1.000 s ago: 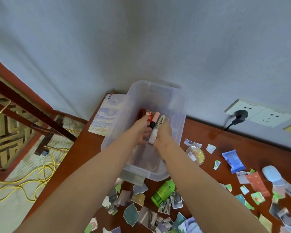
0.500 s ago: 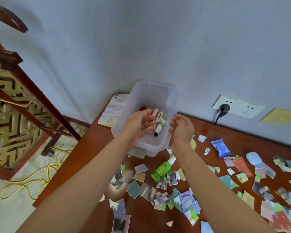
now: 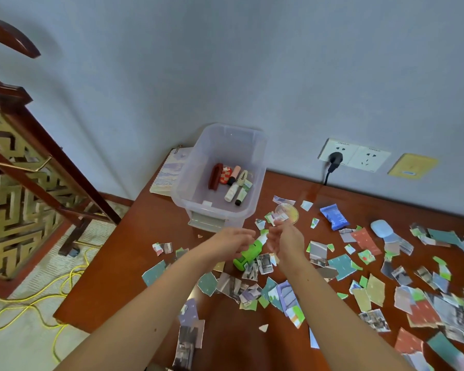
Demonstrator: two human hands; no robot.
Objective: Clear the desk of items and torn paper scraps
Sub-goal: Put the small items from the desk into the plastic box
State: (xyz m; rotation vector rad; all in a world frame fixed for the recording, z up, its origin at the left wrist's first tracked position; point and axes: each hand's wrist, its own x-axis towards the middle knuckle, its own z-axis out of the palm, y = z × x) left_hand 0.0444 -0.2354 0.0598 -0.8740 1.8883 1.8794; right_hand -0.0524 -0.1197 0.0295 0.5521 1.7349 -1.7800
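Torn paper scraps (image 3: 340, 266) litter the counter (image 3: 123, 263) beneath my hands and far out to the right. My left hand (image 3: 229, 243) and right hand (image 3: 287, 241) hover side by side, fingers loosely curled and holding nothing; blur hides the fingertips. Between them a green bottle (image 3: 248, 254) lies on its side, and I cannot tell whether my left hand touches it. Just beyond, by the wall, stands the clear bin (image 3: 256, 188), holding a red case (image 3: 215, 176), a pearl clip (image 3: 243, 176) and small tubes (image 3: 231, 192). A notebook (image 3: 166, 175) lies left of the bin, a blue packet (image 3: 334, 216) to its right.
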